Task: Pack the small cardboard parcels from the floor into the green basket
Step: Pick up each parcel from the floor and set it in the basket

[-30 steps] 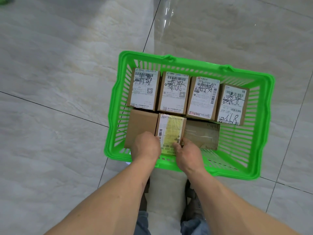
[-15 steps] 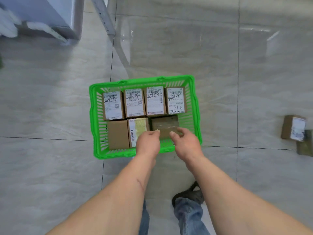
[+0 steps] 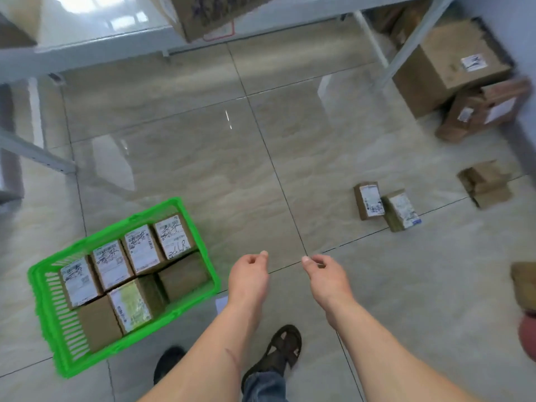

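Observation:
The green basket [image 3: 49, 320] stands on the floor at the lower left, with several small cardboard parcels [image 3: 142, 250] packed flat inside it. Two small labelled parcels [image 3: 369, 200] [image 3: 401, 210] lie side by side on the tiles to the right. Another brown parcel [image 3: 485, 184] lies farther right. My left hand [image 3: 249, 274] and my right hand [image 3: 326, 275] hang in the air in front of me, between the basket and those parcels. Both have loosely curled fingers and hold nothing.
Metal shelving [image 3: 87, 44] runs across the top, one leg [image 3: 34, 153] standing at the left. Large cardboard boxes [image 3: 446, 68] [image 3: 481, 111] are stacked at the upper right. My feet [image 3: 282, 352] are on the tiles below. A brown object [image 3: 525, 285] sits at the right edge.
Both hands have left the basket and risen to its right. The view has swung right and up, so the basket now sits at the lower left and the loose parcels show.

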